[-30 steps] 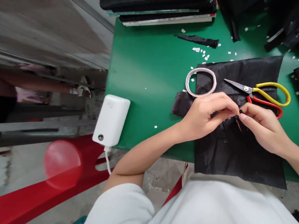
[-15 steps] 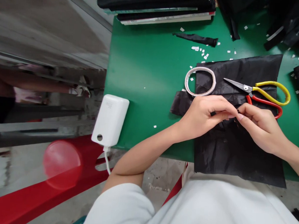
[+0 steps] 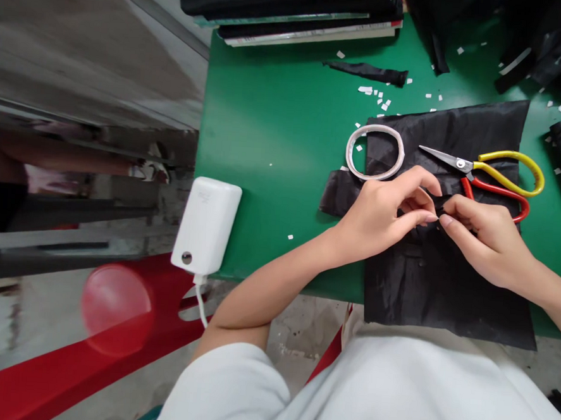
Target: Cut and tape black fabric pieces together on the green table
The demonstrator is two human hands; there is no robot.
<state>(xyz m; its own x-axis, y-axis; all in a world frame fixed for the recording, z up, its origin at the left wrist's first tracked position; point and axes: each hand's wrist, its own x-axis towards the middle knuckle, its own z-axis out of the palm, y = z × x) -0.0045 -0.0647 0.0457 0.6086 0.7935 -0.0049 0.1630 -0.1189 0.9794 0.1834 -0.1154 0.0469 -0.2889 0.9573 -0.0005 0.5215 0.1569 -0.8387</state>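
Observation:
A black fabric piece (image 3: 446, 296) lies over the table's near edge, dark and creased. Above it, my right hand (image 3: 490, 242) pinches a small fold of black fabric between thumb and fingers. My left hand (image 3: 385, 207) meets it tip to tip, its index finger lifted and bent while the thumb closes toward the other fingers. Whatever sits in that left pinch is too small to make out. Just beyond my hands, scissors (image 3: 464, 164) with one yellow and one red handle rest on the fabric. A roll of white tape (image 3: 351, 152) lies beside them, partly on the fabric.
Small white paper bits (image 3: 365, 90) and a black strip (image 3: 369, 73) are scattered on the green table (image 3: 267, 120). Stacked black items (image 3: 288, 1) stand at the back. A white power bank (image 3: 208, 224) with a cable sits at the left edge, near a red stool (image 3: 161, 291).
My left index finger has lifted and bent away from the right fingertips, and the left fingers have curled. Both hands have shifted slightly left. The scissors and tape stay in place.

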